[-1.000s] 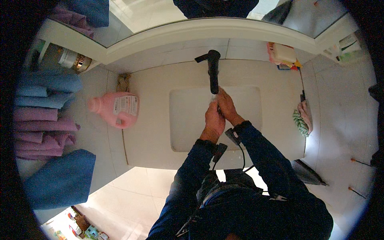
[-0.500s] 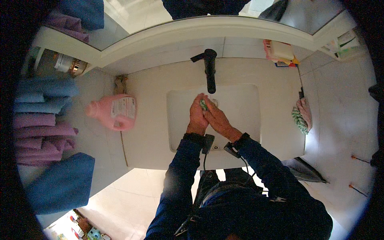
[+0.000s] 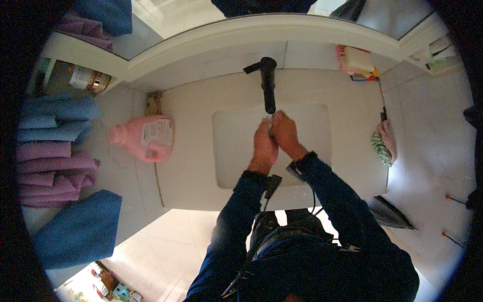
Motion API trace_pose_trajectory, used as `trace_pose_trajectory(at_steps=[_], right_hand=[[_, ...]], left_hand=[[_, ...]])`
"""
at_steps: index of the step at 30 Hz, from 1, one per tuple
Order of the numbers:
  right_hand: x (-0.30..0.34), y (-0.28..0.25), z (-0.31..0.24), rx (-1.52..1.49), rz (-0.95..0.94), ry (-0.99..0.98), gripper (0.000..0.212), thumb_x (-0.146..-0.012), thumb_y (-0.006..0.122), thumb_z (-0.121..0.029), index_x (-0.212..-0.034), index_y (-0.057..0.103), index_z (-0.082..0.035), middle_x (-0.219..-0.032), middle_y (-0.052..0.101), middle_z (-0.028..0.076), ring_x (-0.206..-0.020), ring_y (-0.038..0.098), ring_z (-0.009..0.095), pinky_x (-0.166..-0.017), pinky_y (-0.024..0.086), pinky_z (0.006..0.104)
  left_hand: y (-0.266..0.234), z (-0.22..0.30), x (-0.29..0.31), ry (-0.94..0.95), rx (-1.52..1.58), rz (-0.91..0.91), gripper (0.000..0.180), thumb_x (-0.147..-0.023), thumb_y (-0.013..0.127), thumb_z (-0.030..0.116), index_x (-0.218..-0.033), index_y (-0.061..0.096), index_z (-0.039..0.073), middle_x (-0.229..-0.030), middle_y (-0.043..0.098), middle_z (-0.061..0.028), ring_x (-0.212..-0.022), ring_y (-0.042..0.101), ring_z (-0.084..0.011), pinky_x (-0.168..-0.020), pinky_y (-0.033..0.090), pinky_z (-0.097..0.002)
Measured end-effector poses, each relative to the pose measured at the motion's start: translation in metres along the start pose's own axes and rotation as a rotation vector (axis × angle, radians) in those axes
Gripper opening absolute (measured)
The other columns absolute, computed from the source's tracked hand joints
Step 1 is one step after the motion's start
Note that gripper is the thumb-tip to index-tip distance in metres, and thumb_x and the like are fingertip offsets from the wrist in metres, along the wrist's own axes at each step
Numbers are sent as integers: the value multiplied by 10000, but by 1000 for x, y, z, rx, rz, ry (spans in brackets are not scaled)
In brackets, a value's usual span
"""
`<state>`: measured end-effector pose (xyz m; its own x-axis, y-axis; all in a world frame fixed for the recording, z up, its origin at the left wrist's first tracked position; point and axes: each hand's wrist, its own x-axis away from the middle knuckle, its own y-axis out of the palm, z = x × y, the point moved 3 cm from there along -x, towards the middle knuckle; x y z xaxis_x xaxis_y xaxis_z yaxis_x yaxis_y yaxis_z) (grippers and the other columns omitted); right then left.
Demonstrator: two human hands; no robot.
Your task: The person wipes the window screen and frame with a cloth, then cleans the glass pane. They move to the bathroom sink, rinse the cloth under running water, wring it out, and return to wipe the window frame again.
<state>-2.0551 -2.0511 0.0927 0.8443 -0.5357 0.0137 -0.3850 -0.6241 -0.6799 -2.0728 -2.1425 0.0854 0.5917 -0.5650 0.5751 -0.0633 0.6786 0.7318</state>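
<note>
Both of my hands are together under the black faucet [image 3: 269, 90], over the white sink basin [image 3: 236, 146]. My left hand [image 3: 265, 143] is closed, its fingers curled near the spout's tip. Pressed against it, my right hand [image 3: 287, 133] is closed too, with its knuckles up. Between them a sliver of a small green-and-white thing [image 3: 271, 132] shows; the fingers hide most of it, and its kind cannot be made out. Dark long sleeves and black wrist devices with cables cover my wrists.
A pink jug [image 3: 148, 138] lies left of the basin on the pale countertop [image 3: 191, 176]. Folded blue and purple cloths [image 3: 55, 161] are stacked farther left. Soap-like packets [image 3: 357, 63] sit at the back right. A green-and-pink cloth [image 3: 384, 143] hangs at the right edge. A mirror cabinet [image 3: 261, 32] spans the back.
My hands have shifted slightly right and closed up, from flat palms pressed together to curled fingers under the spout. The green-and-white thing is now more hidden. The view has tilted a little.
</note>
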Motion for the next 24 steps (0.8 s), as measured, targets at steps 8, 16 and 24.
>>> trace_pose_trajectory(at_steps=[8,16,24], right_hand=[[2,16,-7,223,-27,-190,257,-961,647,-289,-1017,659,-38,-902,656,188,-867,676,390,-717,554,481],[-13,-7,3,-139,-49,-68,238,-953,659,-220,-1061,655,-8,-954,701,205,-835,680,367,-734,559,482],[5,-8,26,-822,-198,268,287,-989,688,-255,-1123,682,-1,-872,662,40,-734,597,171,-660,497,313]], left_hand=[[-3,9,5,-69,84,-63,439,-1102,436,448,-1363,553,116,-1245,642,-64,-1145,624,-236,-1025,512,-433],[-17,8,-1,78,-139,29,253,-1103,483,279,-1215,604,87,-1141,664,-63,-1049,648,-197,-886,552,-378],[-38,17,-8,88,-61,21,287,-1088,499,231,-1281,597,43,-1220,657,-120,-1112,651,-256,-964,553,-417]])
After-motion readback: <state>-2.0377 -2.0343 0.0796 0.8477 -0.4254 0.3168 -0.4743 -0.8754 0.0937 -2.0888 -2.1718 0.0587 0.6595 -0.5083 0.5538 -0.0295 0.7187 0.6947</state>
